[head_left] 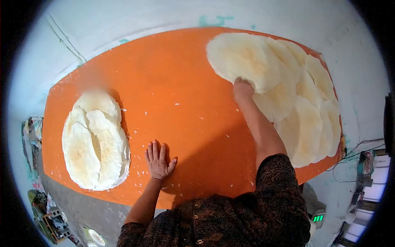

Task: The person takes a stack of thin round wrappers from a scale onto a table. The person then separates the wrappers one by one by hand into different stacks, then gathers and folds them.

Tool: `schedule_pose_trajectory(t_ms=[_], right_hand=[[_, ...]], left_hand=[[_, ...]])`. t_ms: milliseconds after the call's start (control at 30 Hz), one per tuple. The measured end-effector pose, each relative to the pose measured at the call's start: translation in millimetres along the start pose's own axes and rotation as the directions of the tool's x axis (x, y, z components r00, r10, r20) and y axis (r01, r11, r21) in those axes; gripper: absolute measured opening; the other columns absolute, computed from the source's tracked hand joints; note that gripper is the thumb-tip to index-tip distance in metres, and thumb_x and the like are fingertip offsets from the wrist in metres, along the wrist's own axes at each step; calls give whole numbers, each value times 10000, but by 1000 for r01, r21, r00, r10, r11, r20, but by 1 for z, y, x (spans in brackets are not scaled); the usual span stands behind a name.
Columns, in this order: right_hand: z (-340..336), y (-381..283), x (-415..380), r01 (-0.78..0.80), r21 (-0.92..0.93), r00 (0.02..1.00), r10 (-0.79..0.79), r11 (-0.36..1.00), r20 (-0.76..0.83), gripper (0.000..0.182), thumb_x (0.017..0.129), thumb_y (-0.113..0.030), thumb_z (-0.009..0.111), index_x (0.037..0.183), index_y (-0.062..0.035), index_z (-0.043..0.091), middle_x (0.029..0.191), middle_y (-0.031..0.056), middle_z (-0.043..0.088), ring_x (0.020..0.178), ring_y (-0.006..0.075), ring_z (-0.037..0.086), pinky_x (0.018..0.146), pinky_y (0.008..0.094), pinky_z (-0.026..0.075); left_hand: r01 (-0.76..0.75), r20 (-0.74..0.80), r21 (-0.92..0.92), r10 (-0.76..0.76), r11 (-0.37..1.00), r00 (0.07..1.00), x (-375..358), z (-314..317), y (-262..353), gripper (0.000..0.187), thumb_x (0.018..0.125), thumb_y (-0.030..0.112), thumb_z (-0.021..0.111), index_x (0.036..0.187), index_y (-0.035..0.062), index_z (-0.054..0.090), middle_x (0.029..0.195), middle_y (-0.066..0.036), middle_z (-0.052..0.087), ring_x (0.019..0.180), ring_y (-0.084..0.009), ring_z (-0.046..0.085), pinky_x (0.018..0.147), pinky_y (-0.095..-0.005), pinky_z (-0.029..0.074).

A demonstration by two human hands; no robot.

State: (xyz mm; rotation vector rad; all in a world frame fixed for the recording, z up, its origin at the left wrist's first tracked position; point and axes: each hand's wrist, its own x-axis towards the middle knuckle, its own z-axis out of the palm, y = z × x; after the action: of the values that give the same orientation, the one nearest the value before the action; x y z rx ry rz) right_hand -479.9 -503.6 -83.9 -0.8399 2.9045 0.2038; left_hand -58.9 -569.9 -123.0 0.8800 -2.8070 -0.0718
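My right hand (pixel 243 87) grips the near edge of a large, thin, round flatbread (pixel 242 57), pale with a light brown middle. That bread lies at the top left of a spread of overlapping flatbreads (pixel 304 123) on the right side of the orange table. My right fingertips are partly hidden under or behind its edge. My left hand (pixel 159 161) rests palm down on the table (pixel 181 82), fingers spread, holding nothing. Left of it stands a stack of folded flatbreads (pixel 94 144), nearest to that hand.
White crumbs are scattered over the tabletop. A pale wall (pixel 164 16) runs along the table's far edge. Beyond the lower left corner, crates and odds and ends (pixel 53 218) sit on the grey floor. A box with green lights (pixel 318 218) stands at the lower right, with cables nearby.
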Motion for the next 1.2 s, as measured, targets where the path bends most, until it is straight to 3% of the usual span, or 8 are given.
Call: schedule_pose_trajectory(t_ms=[433, 533, 633, 667, 833, 933, 1033, 1200], right_hand=[[-21, -59, -189, 282, 225, 937, -318, 933, 146, 182, 759, -41, 443, 896, -28, 561, 878, 175, 600, 819, 339, 587, 679, 436, 462], [-18, -84, -275, 417, 247, 861, -467, 875, 203, 203, 769, -67, 433, 923, -26, 558, 905, 171, 607, 832, 323, 598, 685, 425, 477], [4, -73, -348, 493, 351, 818, -561, 796, 124, 257, 765, -99, 443, 989, -69, 565, 960, 141, 599, 880, 306, 581, 726, 420, 466], [12, -63, -367, 496, 376, 812, -572, 783, 120, 282, 760, -121, 455, 1019, -83, 562, 981, 131, 596, 892, 301, 576, 739, 419, 463], [-12, -41, -395, 346, 497, 587, -597, 796, 547, 569, 709, -332, 595, 1209, -97, 457, 1175, 136, 510, 1054, 283, 502, 848, 366, 417], [-26, -84, -392, 365, 636, 778, -598, 680, 193, 775, 704, -415, 632, 1284, -14, 312, 1254, 209, 408, 1155, 300, 414, 940, 362, 347], [-18, -152, -365, 305, 896, 866, -486, 322, -119, 832, 699, -380, 664, 1302, 16, 248, 1256, 241, 382, 1171, 311, 388, 967, 371, 315], [-30, -180, -354, -58, 963, 880, -441, 264, 174, 861, 712, -355, 663, 1313, 34, 186, 1296, 242, 322, 1196, 303, 355, 975, 368, 304]], left_hand=[[10, -87, -333, -41, 943, 995, -6, -7, -14, 521, 888, 376, 357, 1241, -7, 370, 1313, -193, 337, 1244, -324, 272, 1014, -451, 188], [333, 247, -908, -317, 254, 916, 7, -25, -32, 479, 904, 349, 341, 1225, -3, 391, 1291, -156, 378, 1200, -304, 337, 990, -423, 255], [362, 653, -639, -229, -679, 722, 3, -40, -55, 441, 919, 322, 326, 1208, 1, 411, 1268, -118, 418, 1156, -285, 401, 967, -395, 321], [354, 649, -586, -160, -729, 744, -3, -37, -64, 431, 917, 314, 333, 1205, 4, 414, 1248, -114, 440, 1140, -273, 419, 964, -390, 329], [475, 646, -380, 140, -794, 751, -33, -56, -76, 391, 908, 293, 372, 1211, 52, 430, 1193, -99, 501, 1084, -206, 481, 936, -383, 374], [519, 550, -396, 257, -758, 795, -37, -68, -68, 318, 895, 306, 423, 1109, 84, 500, 1066, -62, 548, 963, -169, 529, 822, -342, 433], [532, 499, -544, 260, -648, 827, -29, -60, -62, 215, 880, 295, 482, 967, 106, 535, 879, 2, 543, 822, -110, 523, 707, -280, 437], [569, 553, -511, 261, -644, 792, -24, -54, -54, 373, 880, 371, 457, 1108, 77, 476, 1023, -57, 538, 943, -175, 516, 837, -335, 415]])
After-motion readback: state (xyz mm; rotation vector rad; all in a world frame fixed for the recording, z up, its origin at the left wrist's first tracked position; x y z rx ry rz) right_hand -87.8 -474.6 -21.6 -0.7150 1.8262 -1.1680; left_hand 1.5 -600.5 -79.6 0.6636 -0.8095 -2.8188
